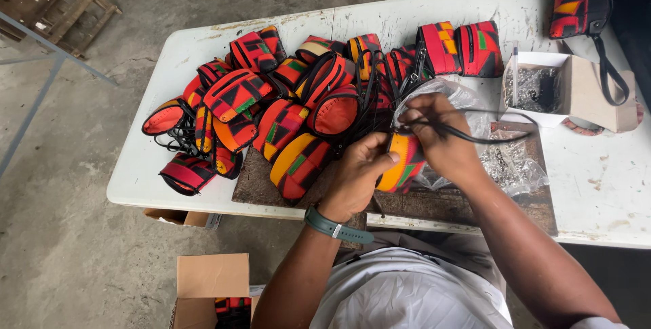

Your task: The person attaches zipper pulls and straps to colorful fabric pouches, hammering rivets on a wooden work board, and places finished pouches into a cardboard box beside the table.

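Red-orange-green patterned pouches (285, 108), white table (597, 186)

Small open white-and-tan cardboard box (569, 88) sitting on the table's (203, 44) right side, dark metal bits inside. Clear plastic bags (508, 163) lying just beside it. Brown cardboard cartons (210, 288) standing open on the floor below the near edge.

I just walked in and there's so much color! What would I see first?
A big heap of red, orange and green patterned pouches covers the white table. At its front edge, the left hand and right hand hold one pouch and a black cord.
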